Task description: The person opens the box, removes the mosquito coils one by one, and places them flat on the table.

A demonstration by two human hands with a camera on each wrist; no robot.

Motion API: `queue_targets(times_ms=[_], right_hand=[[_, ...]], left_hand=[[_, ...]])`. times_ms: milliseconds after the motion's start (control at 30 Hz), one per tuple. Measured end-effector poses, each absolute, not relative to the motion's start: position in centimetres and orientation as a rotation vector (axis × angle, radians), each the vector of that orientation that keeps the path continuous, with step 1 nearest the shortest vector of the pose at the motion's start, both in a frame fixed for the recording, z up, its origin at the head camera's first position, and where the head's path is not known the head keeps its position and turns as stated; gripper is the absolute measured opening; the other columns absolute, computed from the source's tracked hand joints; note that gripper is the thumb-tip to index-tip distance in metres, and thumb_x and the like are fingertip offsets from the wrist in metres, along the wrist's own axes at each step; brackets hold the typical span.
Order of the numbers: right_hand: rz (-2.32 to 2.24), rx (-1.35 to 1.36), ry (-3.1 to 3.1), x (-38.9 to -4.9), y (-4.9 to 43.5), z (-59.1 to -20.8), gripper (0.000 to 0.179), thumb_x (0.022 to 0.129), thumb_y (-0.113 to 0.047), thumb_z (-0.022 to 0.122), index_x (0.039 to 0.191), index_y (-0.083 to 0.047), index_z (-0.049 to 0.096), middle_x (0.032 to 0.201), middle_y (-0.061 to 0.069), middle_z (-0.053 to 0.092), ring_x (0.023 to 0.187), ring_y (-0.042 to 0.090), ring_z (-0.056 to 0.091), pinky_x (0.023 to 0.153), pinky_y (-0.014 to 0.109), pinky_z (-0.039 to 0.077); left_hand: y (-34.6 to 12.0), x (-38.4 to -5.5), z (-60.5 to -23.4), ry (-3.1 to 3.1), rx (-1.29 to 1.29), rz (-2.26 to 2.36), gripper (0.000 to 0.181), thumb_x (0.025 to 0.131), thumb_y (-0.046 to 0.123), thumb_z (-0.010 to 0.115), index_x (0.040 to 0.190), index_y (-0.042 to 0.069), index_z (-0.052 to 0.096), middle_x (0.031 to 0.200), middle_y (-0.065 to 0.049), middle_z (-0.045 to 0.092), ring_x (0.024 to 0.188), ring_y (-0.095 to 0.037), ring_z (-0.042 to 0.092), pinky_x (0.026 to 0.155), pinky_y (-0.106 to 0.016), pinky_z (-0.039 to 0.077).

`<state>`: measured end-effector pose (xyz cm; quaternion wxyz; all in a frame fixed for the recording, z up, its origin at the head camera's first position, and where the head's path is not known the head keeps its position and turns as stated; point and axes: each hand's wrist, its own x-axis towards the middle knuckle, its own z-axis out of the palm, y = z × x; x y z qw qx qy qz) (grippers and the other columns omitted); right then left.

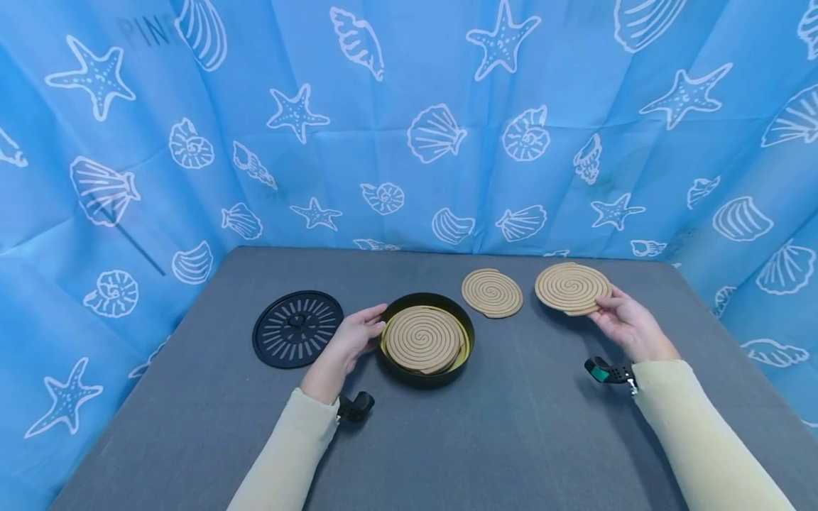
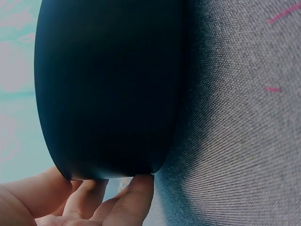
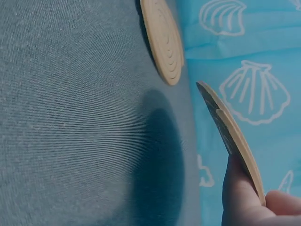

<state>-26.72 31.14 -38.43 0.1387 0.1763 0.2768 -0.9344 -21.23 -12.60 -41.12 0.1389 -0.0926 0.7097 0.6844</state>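
Raised off the table at the right, a tan mosquito coil (image 1: 572, 287) is pinched at its edge by my right hand (image 1: 623, 323). The right wrist view shows it nearly edge-on, the thumb along its underside. My left hand (image 1: 353, 337) grips the left side of a round black tin (image 1: 424, 381), fingertips at its rim and wall. In the left wrist view, the tin's dark outer wall (image 2: 108, 94) fills much of the picture. Inside the tin lies another mosquito coil (image 1: 424, 339) over a yellow lining (image 1: 464, 349).
One more coil (image 1: 492, 292) lies flat on the grey table between the tin and my right hand. A black slotted lid (image 1: 297, 329) with a small centre knob rests left of the tin. Behind the table hangs a blue shell-patterned curtain (image 1: 396, 163).
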Motion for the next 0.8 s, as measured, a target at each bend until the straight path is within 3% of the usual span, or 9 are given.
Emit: queue_targets(times_ms=[500,800], right_hand=[[-2.707,0.686,0.587,-28.3,31.3,-38.9,0.072,0.104,-0.001,0.021,0.147,-0.052,-0.005,0.154,-0.027,-0.007,0.139,-0.005,0.0,0.113,0.023,0.008],[-2.644,0.683,0.715,-28.7,31.7,-39.4,0.068,0.104,-0.003,0.016,0.146,-0.042,-0.021,0.153,-0.022,-0.018,0.14,-0.001,-0.008,0.115,0.027,0.0]], left_hand=[[-12.6,-21.3,-41.2,2.057,-0.282,1.968,0.043,0.103,0.008,0.046,0.146,0.011,0.045,0.151,-0.012,0.04,0.139,-0.028,0.036,0.109,-0.051,0.034],[-12.6,-21.3,-41.2,2.054,-0.285,1.972,0.043,0.103,0.008,0.045,0.146,0.011,0.045,0.151,-0.012,0.041,0.139,-0.028,0.035,0.109,-0.05,0.034]])
